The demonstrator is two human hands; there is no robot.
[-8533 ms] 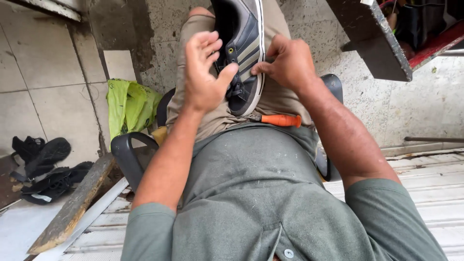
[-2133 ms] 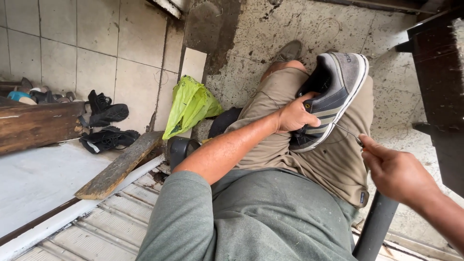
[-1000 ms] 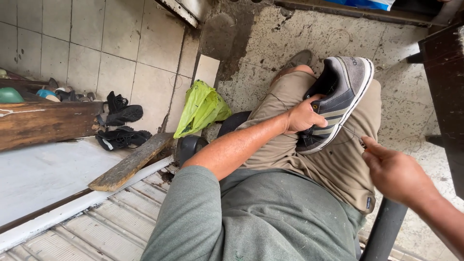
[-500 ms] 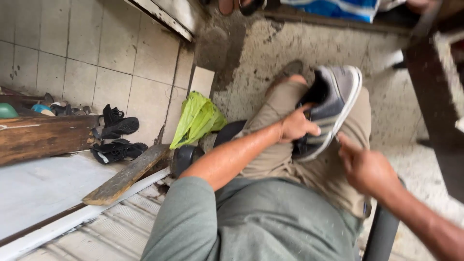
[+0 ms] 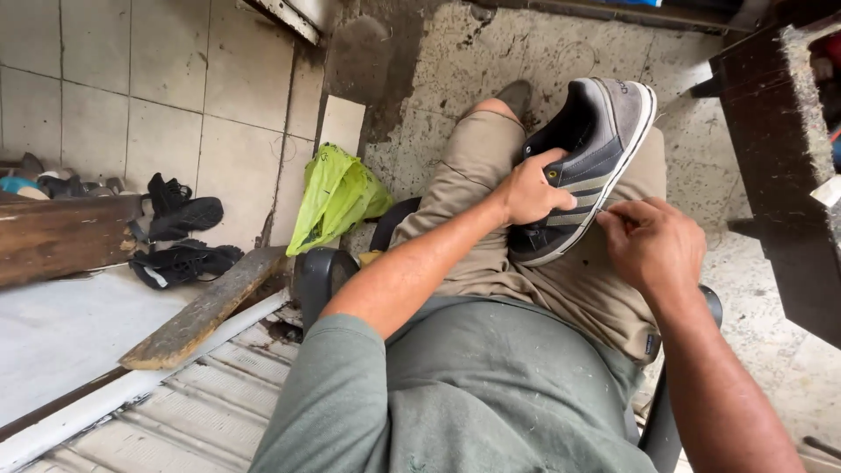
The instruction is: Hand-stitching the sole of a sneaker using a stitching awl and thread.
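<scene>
A grey sneaker (image 5: 604,131) with pale stripes and a white sole lies tilted on my lap, toe pointing away. My left hand (image 5: 533,188) grips it at the heel opening, thumb on the side panel. My right hand (image 5: 653,241) is at the sole's edge near the heel, fingertips pinched together against it; whether they hold anything small is hidden. I sit on a black chair (image 5: 322,273) in khaki shorts and a green shirt.
A green plastic bag (image 5: 335,194) lies on the floor left of my knee. Black shoes (image 5: 180,236) sit by the tiled wall next to a wooden plank (image 5: 206,307). A dark wooden table (image 5: 780,158) stands close on the right.
My right hand has come up from beside my thigh to the sneaker's sole edge. The left hand has kept its grip on the shoe throughout.
</scene>
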